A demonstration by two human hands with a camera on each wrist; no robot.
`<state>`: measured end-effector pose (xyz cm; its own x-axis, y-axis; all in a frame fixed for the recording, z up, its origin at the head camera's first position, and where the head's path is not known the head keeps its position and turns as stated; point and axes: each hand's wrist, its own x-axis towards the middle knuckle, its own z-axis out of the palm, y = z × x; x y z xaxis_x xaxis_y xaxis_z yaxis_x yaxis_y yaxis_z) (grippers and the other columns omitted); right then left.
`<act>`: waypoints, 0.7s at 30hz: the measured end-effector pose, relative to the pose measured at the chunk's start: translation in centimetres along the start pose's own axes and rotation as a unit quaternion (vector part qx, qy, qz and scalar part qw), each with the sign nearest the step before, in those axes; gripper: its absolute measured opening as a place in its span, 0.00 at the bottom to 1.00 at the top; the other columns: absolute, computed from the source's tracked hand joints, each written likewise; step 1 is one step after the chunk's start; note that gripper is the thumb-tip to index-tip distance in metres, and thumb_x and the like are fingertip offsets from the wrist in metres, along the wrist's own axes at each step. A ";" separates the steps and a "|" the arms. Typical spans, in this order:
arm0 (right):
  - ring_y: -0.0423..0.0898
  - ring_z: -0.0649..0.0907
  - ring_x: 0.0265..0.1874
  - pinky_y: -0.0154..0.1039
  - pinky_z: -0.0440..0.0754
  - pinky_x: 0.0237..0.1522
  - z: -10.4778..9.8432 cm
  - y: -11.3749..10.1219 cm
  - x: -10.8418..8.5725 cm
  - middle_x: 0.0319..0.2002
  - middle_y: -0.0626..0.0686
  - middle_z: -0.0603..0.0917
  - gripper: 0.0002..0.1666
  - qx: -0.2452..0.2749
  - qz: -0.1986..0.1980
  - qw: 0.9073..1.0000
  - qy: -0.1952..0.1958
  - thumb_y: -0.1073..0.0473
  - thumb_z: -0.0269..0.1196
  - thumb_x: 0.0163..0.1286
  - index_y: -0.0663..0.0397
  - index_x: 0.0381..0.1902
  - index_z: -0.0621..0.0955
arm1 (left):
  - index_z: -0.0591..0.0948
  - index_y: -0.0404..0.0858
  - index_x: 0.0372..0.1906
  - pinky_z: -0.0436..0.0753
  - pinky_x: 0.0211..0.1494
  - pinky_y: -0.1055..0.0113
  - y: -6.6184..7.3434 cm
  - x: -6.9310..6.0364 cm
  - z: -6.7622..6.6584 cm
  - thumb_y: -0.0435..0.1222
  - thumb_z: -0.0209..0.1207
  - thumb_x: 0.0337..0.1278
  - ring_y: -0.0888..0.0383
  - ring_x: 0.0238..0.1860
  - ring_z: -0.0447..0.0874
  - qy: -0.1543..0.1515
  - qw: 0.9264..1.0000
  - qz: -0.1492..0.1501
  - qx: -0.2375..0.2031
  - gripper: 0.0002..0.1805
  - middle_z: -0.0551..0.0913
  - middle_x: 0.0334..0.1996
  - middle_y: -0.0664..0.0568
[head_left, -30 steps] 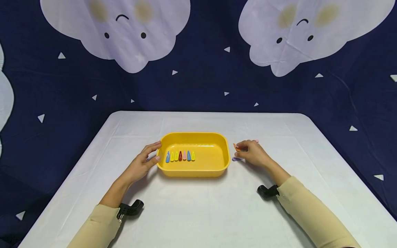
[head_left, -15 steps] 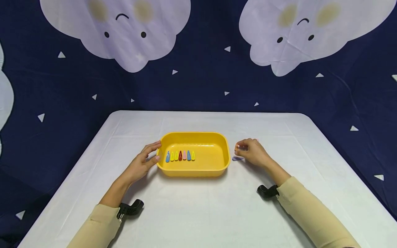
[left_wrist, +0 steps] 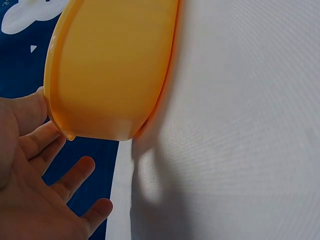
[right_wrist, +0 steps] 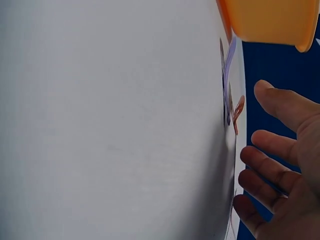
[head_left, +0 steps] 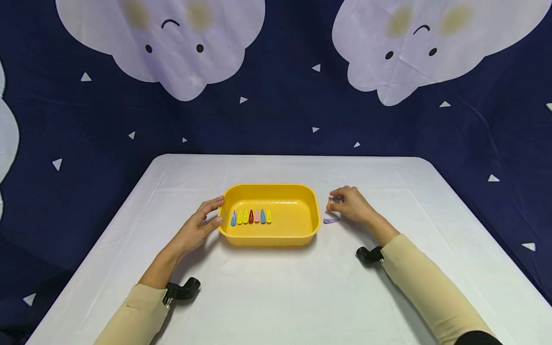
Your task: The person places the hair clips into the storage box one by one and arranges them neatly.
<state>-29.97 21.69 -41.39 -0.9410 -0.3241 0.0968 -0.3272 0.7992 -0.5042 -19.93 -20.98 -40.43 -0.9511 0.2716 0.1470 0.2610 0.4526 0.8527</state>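
My left hand (head_left: 201, 225) grips the left end of a yellow tray (head_left: 267, 241), its thumb and index finger at the rim. In the left wrist view the other fingers spread free. Several snap hair clips, including a red one (head_left: 251, 217) and a blue one (head_left: 233, 218), stand side by side in a row inside the tray. Right of the tray, my right hand (head_left: 351, 205) hovers with thumb and fingers apart. Just beyond its fingertips is an orange hair clip (right_wrist: 239, 111), partly covered in the head view. A purple hair clip (head_left: 331, 221) lies nearer the tray.
A white cloth covers the table (head_left: 276, 292). Behind it hangs a dark blue curtain (head_left: 276, 124) with clouds and triangles. Low in the right wrist view, a thin pinkish thing (right_wrist: 231, 217) is half hidden by the fingers. Each wrist wears a black camera mount (head_left: 183, 289).
My right hand has shifted slightly toward the back of the table, uncovering more of the purple clip. A pink end behind that hand is now covered. The left hand and tray stay still.
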 end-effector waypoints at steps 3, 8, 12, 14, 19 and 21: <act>0.55 0.76 0.47 0.51 0.70 0.53 0.1 0.4 0.2 0.50 0.61 0.84 0.30 -0.005 -0.004 1.000 -0.009 0.50 0.68 0.57 0.62 0.53 0.80 | 0.65 0.34 0.67 0.49 0.70 0.34 0.0 0.0 0.0 0.34 0.52 0.67 0.41 0.74 0.49 0.000 1.000 -0.001 0.002 0.26 0.59 0.72 0.43; 0.54 0.75 0.46 0.47 0.69 0.51 0.2 0.6 0.3 0.50 0.59 0.83 0.31 -0.012 0.000 1.000 -0.010 0.50 0.68 0.55 0.59 0.54 0.80 | 0.65 0.35 0.68 0.49 0.70 0.34 0.0 0.0 -0.1 0.35 0.51 0.67 0.41 0.74 0.50 -0.003 1.000 -0.004 0.010 0.26 0.58 0.72 0.44; 0.53 0.73 0.45 0.45 0.67 0.48 0.3 0.7 0.2 0.51 0.59 0.82 0.31 -0.017 0.007 1.000 -0.006 0.50 0.70 0.53 0.57 0.54 0.80 | 0.65 0.35 0.68 0.49 0.70 0.34 0.1 0.0 -0.1 0.35 0.51 0.67 0.41 0.74 0.50 -0.004 1.000 -0.004 0.014 0.26 0.58 0.72 0.44; 0.52 0.72 0.45 0.45 0.67 0.48 0.4 0.7 0.2 0.51 0.59 0.81 0.30 -0.020 0.011 1.000 -0.004 0.50 0.70 0.53 0.56 0.53 0.81 | 0.65 0.35 0.68 0.50 0.70 0.34 0.0 0.0 -0.1 0.35 0.51 0.67 0.41 0.74 0.50 -0.004 1.000 -0.004 0.014 0.26 0.58 0.72 0.44; 0.53 0.71 0.49 0.50 0.66 0.52 0.6 0.7 0.1 0.52 0.59 0.79 0.29 -0.019 0.017 1.000 -0.001 0.50 0.71 0.52 0.55 0.52 0.81 | 0.65 0.34 0.67 0.50 0.70 0.34 0.0 0.0 -0.1 0.36 0.51 0.67 0.42 0.74 0.50 -0.002 1.000 0.000 0.011 0.26 0.58 0.72 0.43; 0.54 0.71 0.50 0.51 0.65 0.54 0.7 0.7 0.1 0.52 0.59 0.79 0.30 -0.019 0.019 1.000 -0.002 0.49 0.71 0.52 0.55 0.52 0.82 | 0.65 0.34 0.67 0.51 0.70 0.34 -0.1 0.0 0.0 0.36 0.51 0.67 0.42 0.74 0.50 -0.001 1.000 0.003 0.011 0.26 0.59 0.72 0.43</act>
<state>-30.18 21.87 -42.30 -0.9525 -0.2950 0.0758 -0.2947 0.8295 -0.4744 -19.99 -21.02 -40.45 -0.9492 0.2766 0.1504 0.2699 0.4692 0.8408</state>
